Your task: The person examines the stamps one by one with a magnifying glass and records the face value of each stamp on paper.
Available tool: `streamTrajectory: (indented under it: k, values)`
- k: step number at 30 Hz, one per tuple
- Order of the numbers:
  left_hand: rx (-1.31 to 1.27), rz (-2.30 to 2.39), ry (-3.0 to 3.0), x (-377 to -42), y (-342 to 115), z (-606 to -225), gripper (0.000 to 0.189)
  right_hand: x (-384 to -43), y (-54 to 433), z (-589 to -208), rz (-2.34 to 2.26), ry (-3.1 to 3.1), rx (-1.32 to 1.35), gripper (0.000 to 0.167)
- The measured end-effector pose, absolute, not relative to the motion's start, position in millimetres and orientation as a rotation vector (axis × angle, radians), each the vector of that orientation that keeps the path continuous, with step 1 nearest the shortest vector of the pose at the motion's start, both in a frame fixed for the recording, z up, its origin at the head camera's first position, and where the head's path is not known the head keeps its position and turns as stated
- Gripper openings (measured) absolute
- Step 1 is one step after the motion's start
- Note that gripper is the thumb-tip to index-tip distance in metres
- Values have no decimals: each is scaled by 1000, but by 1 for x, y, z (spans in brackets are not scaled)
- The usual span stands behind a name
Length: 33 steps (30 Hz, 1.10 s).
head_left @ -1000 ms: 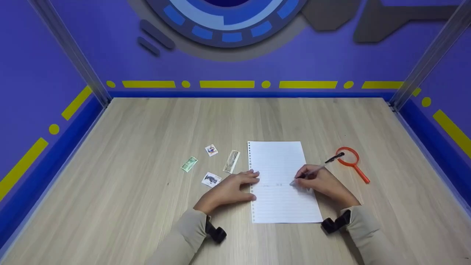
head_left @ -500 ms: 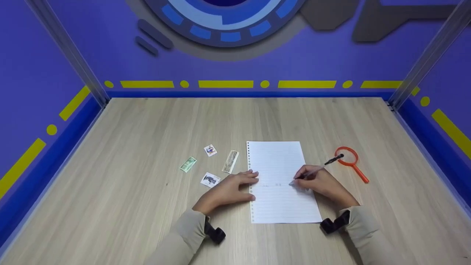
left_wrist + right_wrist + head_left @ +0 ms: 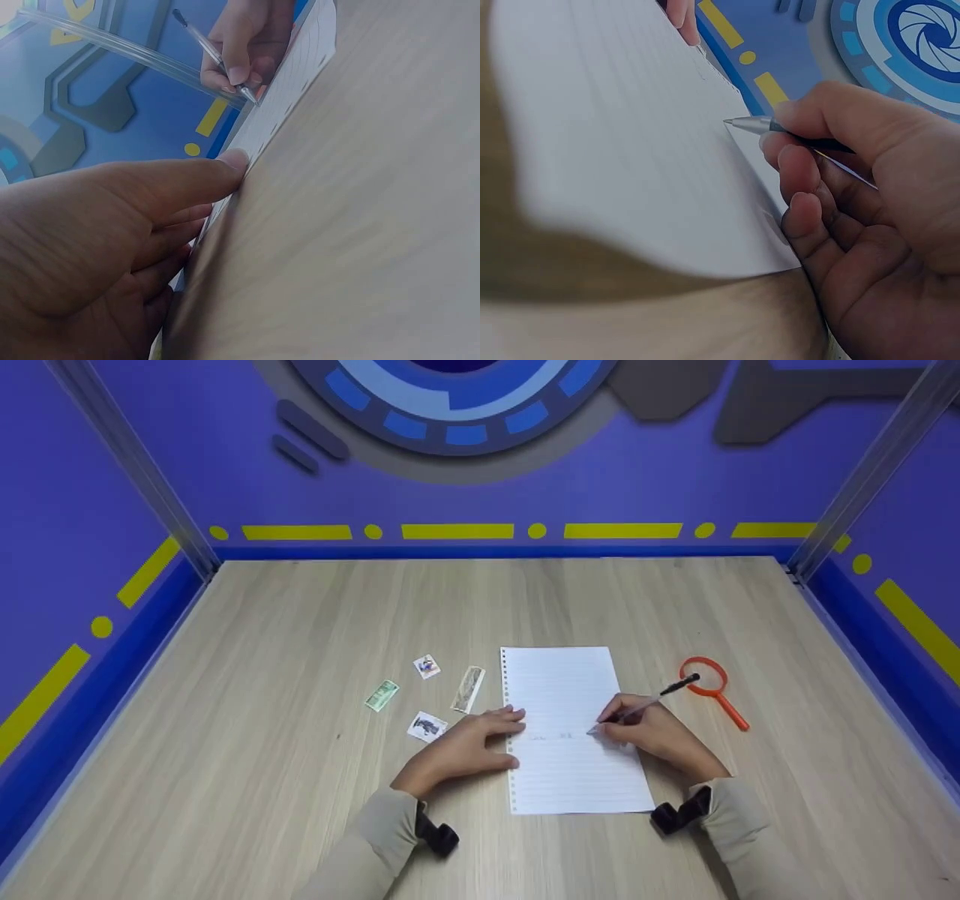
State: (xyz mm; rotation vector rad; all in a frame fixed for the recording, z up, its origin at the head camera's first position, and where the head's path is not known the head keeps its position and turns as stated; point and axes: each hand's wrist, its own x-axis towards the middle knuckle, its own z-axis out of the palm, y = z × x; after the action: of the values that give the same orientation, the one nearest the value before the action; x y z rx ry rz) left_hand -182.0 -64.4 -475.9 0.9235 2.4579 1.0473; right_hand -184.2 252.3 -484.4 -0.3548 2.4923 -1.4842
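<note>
A lined sheet of paper with punched holes down its left side lies on the table. My left hand rests with spread fingers and thumb on that holed edge; the left wrist view shows the thumb at the margin. My right hand pinches a clear pen with a black end, its silver tip at the paper. Faint short marks stand on a line left of the tip. In the right wrist view the fingers curl round the pen barrel, and the hand's side rests by the sheet's right edge.
Left of the sheet lie several small printed stamps: a green one, a small colourful one, a long brownish one and a dark-figured one close to my left hand. An orange magnifying glass lies beyond my right hand.
The head view drifts slightly, shifting everything a little left. The pen tip stays at nearly the same spot on the paper, and my left hand stays on the edge.
</note>
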Motion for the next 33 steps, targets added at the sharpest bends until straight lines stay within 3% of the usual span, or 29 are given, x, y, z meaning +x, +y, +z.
streamTrajectory:
  k: [33]
  values:
    - [950,1081,2451,-181,-66,-475,54,-183,251,-484,-1515,2477,-366,12]
